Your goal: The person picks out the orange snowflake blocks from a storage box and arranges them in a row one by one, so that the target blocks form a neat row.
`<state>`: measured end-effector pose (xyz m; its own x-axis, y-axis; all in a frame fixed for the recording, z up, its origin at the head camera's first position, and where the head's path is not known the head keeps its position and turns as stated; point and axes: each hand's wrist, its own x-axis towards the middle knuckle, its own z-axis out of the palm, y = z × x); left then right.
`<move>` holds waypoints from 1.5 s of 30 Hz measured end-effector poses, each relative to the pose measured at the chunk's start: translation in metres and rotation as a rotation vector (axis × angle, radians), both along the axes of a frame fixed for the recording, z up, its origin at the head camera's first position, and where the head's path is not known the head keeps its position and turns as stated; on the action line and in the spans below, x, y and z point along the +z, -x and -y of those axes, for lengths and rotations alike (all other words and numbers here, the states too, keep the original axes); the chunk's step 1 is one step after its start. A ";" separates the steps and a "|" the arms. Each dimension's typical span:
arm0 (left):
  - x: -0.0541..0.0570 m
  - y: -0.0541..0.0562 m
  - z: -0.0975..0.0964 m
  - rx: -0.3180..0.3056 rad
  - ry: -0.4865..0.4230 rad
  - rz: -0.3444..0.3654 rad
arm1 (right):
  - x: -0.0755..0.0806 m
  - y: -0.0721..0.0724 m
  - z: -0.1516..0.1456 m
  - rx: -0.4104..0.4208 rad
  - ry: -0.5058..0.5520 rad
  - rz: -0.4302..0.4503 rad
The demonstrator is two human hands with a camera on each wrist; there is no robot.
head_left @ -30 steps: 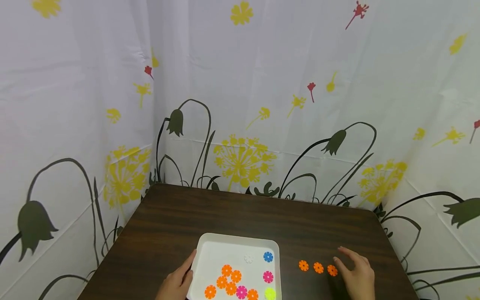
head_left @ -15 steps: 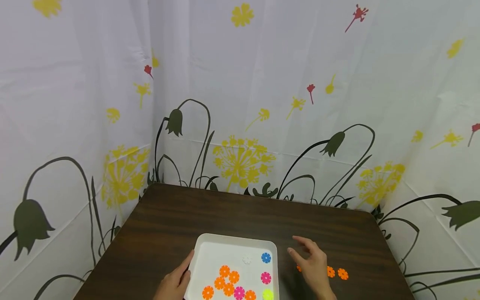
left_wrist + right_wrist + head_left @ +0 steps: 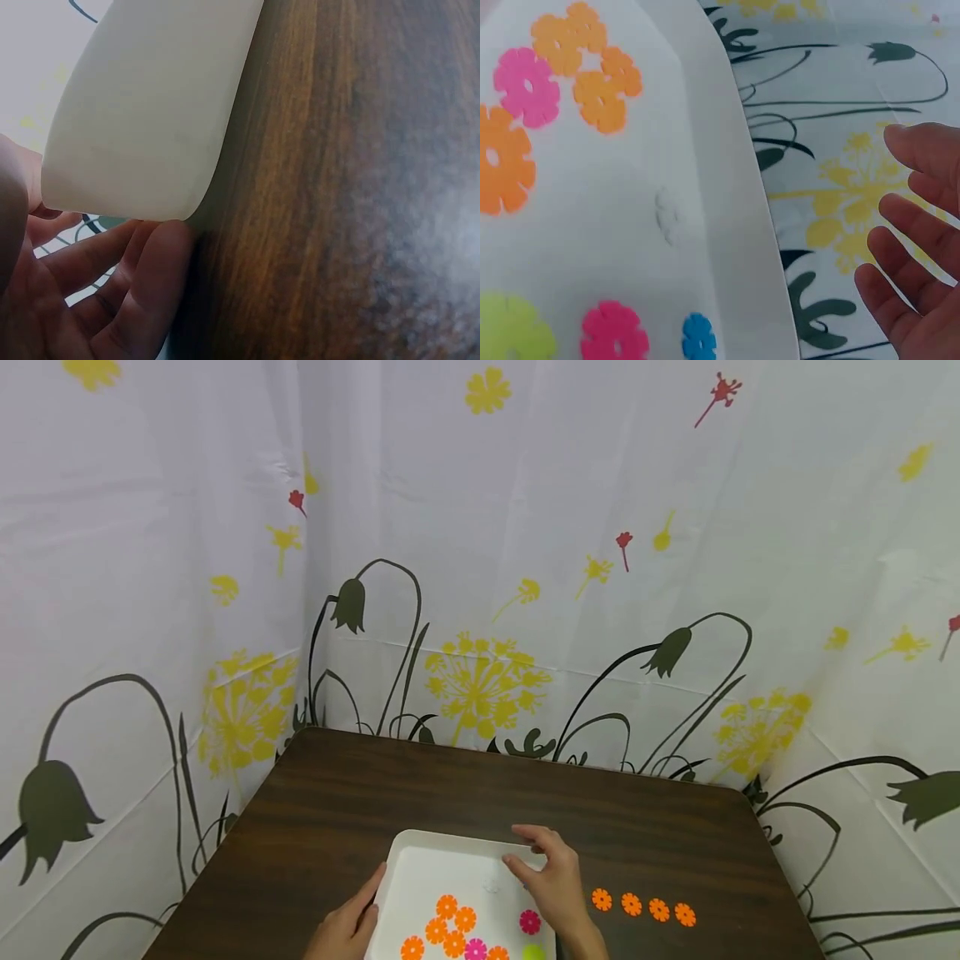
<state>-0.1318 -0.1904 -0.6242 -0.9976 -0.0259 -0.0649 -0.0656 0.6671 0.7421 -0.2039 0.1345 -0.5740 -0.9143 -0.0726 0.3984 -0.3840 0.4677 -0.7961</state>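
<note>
Gripping the white tray (image 3: 427,867) at nine o'clock is the left hand (image 3: 343,928); clustered orange discs (image 3: 455,938) lie inside toward six. Near its two o'clock edge hovers the right hand (image 3: 555,882), thumb and fingers apart, holding nothing. At three o'clock a row of discs (image 3: 627,899) lies on the table (image 3: 420,781); a flowered curtain (image 3: 442,485) hangs at twelve.

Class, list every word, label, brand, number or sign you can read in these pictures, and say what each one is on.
None: no readable text in any view.
Tray: plain on the sides that show.
Discs: notches and holes, no lettering visible.
Clear disc: too faint to tell.
Curtain: printed plants only.
Table: wood grain only.
</note>
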 end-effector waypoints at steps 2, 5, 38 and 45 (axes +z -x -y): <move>0.001 -0.001 0.001 -0.004 -0.001 0.002 | -0.001 -0.001 0.006 0.037 -0.014 0.007; 0.002 -0.001 0.001 0.001 -0.003 -0.002 | -0.007 -0.005 0.014 0.115 -0.072 0.005; 0.004 -0.003 0.000 0.004 -0.011 -0.007 | -0.051 -0.009 0.069 0.368 -0.139 0.316; 0.003 -0.002 -0.002 0.004 -0.023 -0.001 | -0.056 -0.009 0.072 0.388 -0.168 0.328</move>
